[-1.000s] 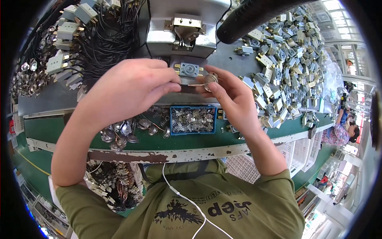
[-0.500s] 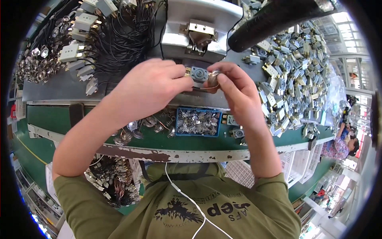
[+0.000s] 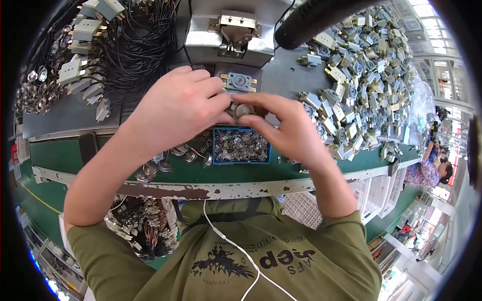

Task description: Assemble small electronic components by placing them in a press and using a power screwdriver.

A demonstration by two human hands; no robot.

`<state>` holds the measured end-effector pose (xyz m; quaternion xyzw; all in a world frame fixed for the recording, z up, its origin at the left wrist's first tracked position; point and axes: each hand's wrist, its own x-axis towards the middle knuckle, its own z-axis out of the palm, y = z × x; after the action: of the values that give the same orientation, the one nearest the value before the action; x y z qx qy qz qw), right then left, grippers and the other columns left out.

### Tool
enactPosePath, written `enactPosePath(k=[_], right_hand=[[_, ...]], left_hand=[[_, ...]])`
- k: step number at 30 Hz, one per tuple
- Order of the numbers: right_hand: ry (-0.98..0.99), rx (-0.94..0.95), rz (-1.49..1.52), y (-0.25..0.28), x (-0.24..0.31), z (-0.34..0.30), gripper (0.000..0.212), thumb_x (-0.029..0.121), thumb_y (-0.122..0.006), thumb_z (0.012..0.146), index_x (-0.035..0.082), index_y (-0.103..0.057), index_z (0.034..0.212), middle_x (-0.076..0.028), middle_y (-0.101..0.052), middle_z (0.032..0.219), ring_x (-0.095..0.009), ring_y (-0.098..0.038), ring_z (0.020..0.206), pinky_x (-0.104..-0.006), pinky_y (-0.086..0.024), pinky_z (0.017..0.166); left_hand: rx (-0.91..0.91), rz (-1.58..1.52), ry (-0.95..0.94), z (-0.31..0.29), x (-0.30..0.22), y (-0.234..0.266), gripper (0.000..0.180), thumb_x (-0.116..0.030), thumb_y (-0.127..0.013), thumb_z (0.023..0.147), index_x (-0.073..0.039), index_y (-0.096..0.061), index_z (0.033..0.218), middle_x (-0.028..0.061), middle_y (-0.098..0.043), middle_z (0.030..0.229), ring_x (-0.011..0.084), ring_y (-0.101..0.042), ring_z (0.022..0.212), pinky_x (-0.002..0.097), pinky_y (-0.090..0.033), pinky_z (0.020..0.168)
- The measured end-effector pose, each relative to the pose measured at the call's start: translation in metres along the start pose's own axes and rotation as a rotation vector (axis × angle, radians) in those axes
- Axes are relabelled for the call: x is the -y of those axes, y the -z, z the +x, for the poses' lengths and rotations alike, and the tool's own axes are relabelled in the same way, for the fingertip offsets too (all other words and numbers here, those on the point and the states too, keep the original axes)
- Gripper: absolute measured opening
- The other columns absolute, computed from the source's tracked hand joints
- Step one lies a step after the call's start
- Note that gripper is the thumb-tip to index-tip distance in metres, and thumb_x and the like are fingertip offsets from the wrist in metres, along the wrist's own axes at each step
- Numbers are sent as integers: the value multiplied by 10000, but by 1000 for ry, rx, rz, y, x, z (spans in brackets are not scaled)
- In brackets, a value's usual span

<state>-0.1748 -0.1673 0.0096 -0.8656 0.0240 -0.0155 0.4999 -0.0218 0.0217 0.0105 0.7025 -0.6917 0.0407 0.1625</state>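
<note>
**Both hands pinch a small round part above the blue tray**

Nearest: green bench edge [image 3: 211,190], paint chipped. On it, a blue tray [image 3: 241,145] of small metal bits; round discs [image 3: 170,160] just left of it. Above the tray, left hand [image 3: 175,108] and right hand [image 3: 288,128] meet, fingertips pinching a small round metal part [image 3: 242,109]. Beyond: a square part [image 3: 239,81], then the press [image 3: 236,30]. Far left, wired switches [image 3: 85,55]; far right, a heap of assemblies [image 3: 361,75].
</note>
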Motion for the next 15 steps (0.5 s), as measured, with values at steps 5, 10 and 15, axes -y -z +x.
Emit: enactPosePath(k=[5,10,15], right_hand=[[-50,351,90,20,-5,27,372,113,-741,953,55,-692,1317,-79,-752,989,-113,-632,867,-293,-535,817],[-207,198,169,18,4,17,350,79,-715,971,15,-688,1314,-85,-767,1064,-110,-662,897,-288,-544,821],[-56,98,112,7,-4,12,350,49,-699,967,26,-691,1316,-108,-762,1079,-148,-707,944,-296,-557,852]], left_hand=[[11,16,-3,-4,2,4,298,-328,-759,838,-78,-596,844,40,-571,825,216,-609,825,352,-477,744],[-40,-50,22,-4,0,4,283,-311,-743,862,-75,-587,852,43,-571,829,221,-606,823,355,-479,747],[8,-48,-23,-1,6,7,266,-288,-736,877,-80,-573,853,36,-574,804,216,-620,816,363,-483,742]])
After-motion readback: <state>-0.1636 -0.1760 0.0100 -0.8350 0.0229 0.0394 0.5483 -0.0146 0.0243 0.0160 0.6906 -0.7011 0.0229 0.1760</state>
